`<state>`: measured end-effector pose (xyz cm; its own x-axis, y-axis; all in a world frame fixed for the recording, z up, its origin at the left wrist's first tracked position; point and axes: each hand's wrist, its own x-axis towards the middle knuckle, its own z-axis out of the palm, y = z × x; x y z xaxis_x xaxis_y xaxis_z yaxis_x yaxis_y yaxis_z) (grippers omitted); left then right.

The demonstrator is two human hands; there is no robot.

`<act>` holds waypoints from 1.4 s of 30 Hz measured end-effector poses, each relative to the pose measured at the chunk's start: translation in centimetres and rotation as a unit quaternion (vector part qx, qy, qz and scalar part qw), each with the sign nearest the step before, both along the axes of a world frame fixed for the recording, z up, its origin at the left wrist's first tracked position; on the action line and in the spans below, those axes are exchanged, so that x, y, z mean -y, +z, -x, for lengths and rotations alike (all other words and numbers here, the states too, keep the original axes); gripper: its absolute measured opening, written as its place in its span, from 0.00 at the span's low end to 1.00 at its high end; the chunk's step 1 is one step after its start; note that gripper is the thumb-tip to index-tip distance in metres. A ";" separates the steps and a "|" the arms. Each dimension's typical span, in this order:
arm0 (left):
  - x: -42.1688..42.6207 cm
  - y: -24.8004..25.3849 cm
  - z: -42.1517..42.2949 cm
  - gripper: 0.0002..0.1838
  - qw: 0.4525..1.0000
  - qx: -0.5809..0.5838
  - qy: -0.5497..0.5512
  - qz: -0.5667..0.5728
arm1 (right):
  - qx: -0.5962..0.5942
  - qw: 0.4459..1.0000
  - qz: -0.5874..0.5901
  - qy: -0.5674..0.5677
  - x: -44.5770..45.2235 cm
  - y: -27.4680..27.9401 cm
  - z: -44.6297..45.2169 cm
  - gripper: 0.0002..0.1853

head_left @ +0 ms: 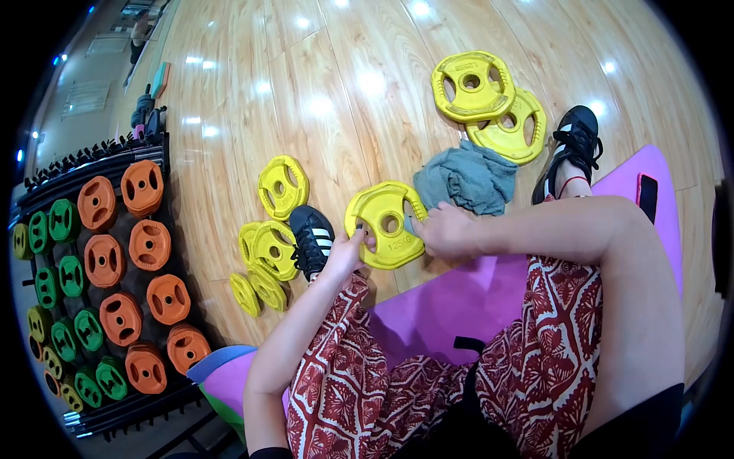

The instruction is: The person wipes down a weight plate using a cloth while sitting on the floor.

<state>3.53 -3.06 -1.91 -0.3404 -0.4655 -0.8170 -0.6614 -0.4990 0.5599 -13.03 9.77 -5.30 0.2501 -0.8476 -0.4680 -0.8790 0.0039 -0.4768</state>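
Observation:
A yellow weight plate point(403, 249), marked 1.25KG, is held up between my two hands in front of my lap. My left hand point(348, 251) grips its left side, with fingers through the side opening. My right hand point(445, 229) is at its right edge, fingers closed on a bit of grey-blue cloth pressed to the plate. A crumpled grey-blue cloth point(468, 180) lies on the floor just beyond my right hand. Two more yellow plates point(474, 107) overlap on the floor behind the cloth.
Several yellow plates point(282, 188) lie left of my black shoe point(311, 237). My other shoe point(575, 145) is at the right. I sit on a purple mat point(443, 302). At the far left stands a rack point(164, 229) of orange, green and yellow plates.

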 end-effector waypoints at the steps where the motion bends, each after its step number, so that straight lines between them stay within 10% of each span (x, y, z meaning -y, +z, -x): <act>1: 0.0 0.0 0.0 0.12 1.000 0.017 -0.007 -0.003 | 0.006 1.000 0.017 -0.021 -0.5 0.4 -0.2 0.24; 14: 0.1 -0.6 -0.2 0.15 0.996 0.053 0.047 -0.054 | 0.146 0.926 0.349 0.008 -1.3 0.7 -2.2 0.19; 26: -0.6 -0.6 -0.1 0.19 0.995 0.067 0.055 -0.054 | 0.192 0.981 0.000 -0.012 1.8 2.8 -1.3 0.12; 38: -0.4 -0.4 0.0 0.22 0.996 0.074 0.032 -0.036 | 0.037 0.988 0.069 0.130 1.5 -0.6 4.5 0.16; 42: -0.4 -0.2 0.2 0.21 0.995 0.069 0.057 -0.054 | 0.157 0.977 0.138 -0.035 1.8 0.9 1.9 0.17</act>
